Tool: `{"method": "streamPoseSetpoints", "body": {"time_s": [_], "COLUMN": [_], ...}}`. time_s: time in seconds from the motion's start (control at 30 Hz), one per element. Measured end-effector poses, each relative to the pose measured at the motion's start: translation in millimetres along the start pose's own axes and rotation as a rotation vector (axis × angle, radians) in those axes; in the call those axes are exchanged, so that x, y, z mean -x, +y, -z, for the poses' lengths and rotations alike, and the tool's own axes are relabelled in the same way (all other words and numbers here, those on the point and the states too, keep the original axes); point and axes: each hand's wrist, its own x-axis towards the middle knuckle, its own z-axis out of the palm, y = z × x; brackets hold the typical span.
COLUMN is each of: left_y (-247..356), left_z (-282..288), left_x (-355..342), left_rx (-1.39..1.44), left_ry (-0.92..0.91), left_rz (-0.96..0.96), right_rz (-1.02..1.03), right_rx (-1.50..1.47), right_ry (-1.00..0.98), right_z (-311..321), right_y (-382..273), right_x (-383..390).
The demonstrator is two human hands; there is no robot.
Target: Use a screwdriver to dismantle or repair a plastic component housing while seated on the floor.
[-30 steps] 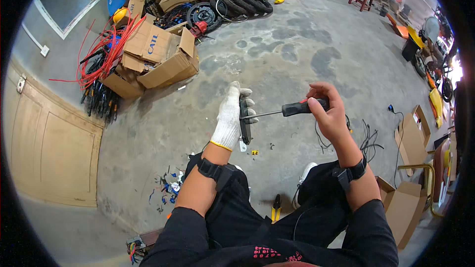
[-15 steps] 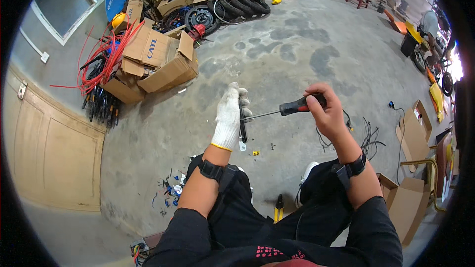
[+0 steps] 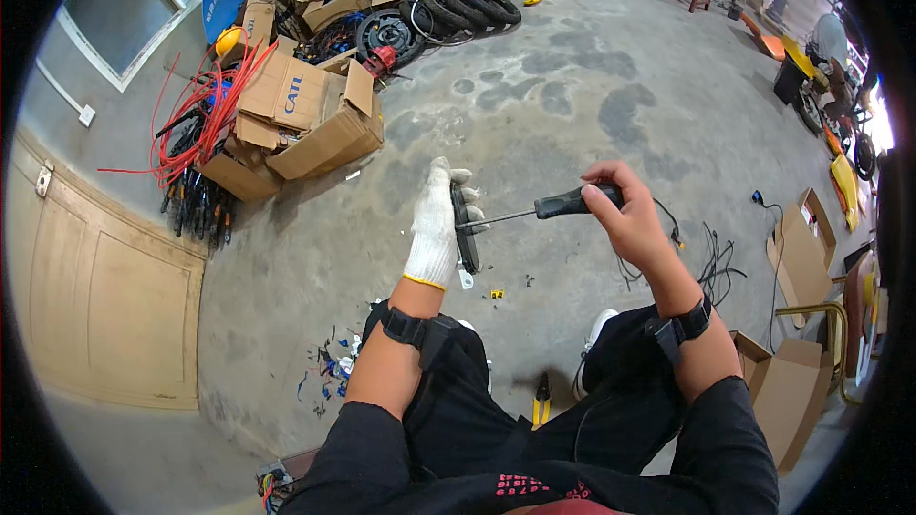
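Little has shifted since the earlier frame: the screwdriver (image 3: 544, 208) is still pressed against the flat black part (image 3: 467, 226), with the pair held slightly nearer the body. The part is held upright, edge-on to the camera, above the concrete floor (image 3: 572, 95) and just in front of the knees. The left hand (image 3: 436, 229), in a white glove, is closed around the part from behind, fingers wrapped over its top edge. The right hand (image 3: 625, 219), bare, is closed on the screwdriver's black handle, the shaft lying nearly level and the tip meeting the part's face; whether it sits in a screw head cannot be told.

A slip looks the main risk: with the part held in mid-air and nothing bracing it, the tip could skate off and be driven into the gloved palm. A freed screw could also be lost among the small scraps (image 3: 329, 362) on the floor. Yellow-handled pliers (image 3: 542, 401) lie between the feet.
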Motion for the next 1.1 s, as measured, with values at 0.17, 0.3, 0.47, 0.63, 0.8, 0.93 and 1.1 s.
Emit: {"method": "streamPoseSetpoints", "body": {"time_s": [0.17,0.3,0.47,0.63,0.8,0.93,1.1], "left_y": [1.8,-4.7,1.4,1.5,-3.4,0.7,4.7], "left_z": [-1.5,-1.3,-2.4,-3.4,0.2,0.5,-6.6], "left_x": [4.4,-1.9,3.0,3.5,-1.2,3.2,9.4], "left_rx": [-0.055,-0.138,-0.072,-0.074,-0.118,-0.042,-0.010], "left_ry": [0.024,0.020,0.022,0.029,0.021,0.030,0.022], "left_rz": [0.035,-0.011,0.022,0.084,0.035,0.009,0.047], "right_rz": [0.263,-0.525,-0.260,0.169,-0.504,-0.178,0.201], "right_rx": [-0.121,0.024,-0.070,-0.178,0.106,-0.016,-0.034], "right_ry": [0.144,-0.198,-0.107,0.128,-0.203,-0.121,0.076], "right_z": [-6.7,12.3,-0.6,-9.1,6.8,2.1,-2.6], "right_y": [-1.5,18.1,2.3,-5.2,18.6,7.0,13.2], "right_x": [-10.8,-20.1,-9.2,-7.0,-17.1,-4.7,-7.1]}}
